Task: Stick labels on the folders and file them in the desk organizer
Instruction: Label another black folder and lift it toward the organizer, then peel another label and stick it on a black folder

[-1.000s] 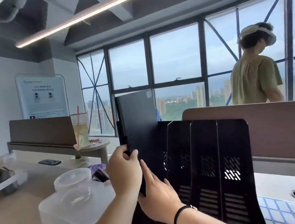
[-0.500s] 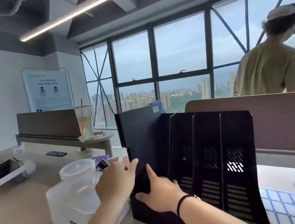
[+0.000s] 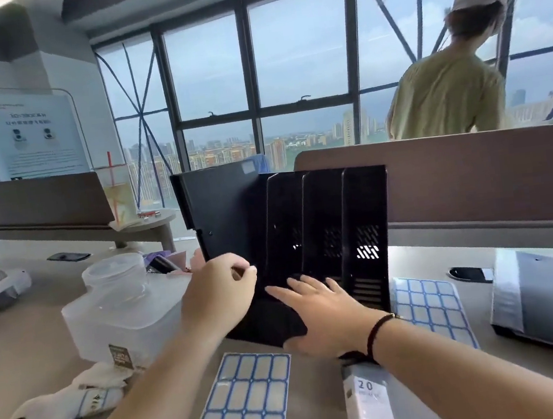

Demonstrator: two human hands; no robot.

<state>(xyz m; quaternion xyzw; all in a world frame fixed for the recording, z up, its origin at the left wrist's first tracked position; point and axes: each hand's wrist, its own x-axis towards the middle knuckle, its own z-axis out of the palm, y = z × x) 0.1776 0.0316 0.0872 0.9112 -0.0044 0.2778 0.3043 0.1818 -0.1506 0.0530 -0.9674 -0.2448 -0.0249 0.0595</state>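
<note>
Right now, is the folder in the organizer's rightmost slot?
No, the folder stands in the leftmost slot of the organizer; the other slots look empty.
</note>
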